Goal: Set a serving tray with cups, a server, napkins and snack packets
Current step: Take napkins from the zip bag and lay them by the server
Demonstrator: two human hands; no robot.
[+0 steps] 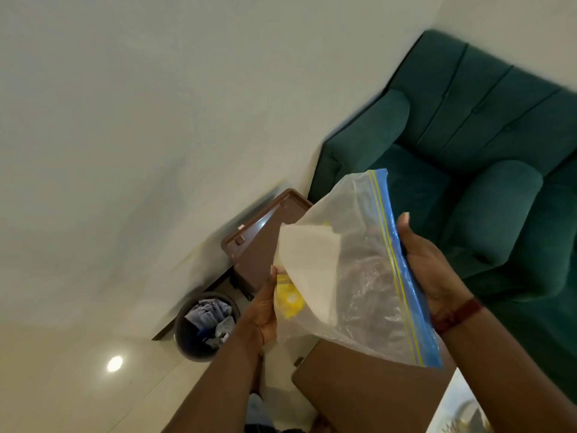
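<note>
Both hands hold up a clear zip bag (368,276) with a blue and yellow seal strip. Inside it lie a white folded napkin (307,267) and a yellow snack packet (288,300). My left hand (265,310) grips the bag's closed bottom end, fingers over the yellow packet. My right hand (427,264) holds the seal edge from behind, thumb up. A brown tray (368,398) shows below the bag, near my arms. No cups or server are in view.
The view is tilted. A green armchair (468,151) fills the right. A brown plastic stool or table (259,235) stands by the white wall. A dark waste bin (203,326) with rubbish sits on the glossy floor at lower left.
</note>
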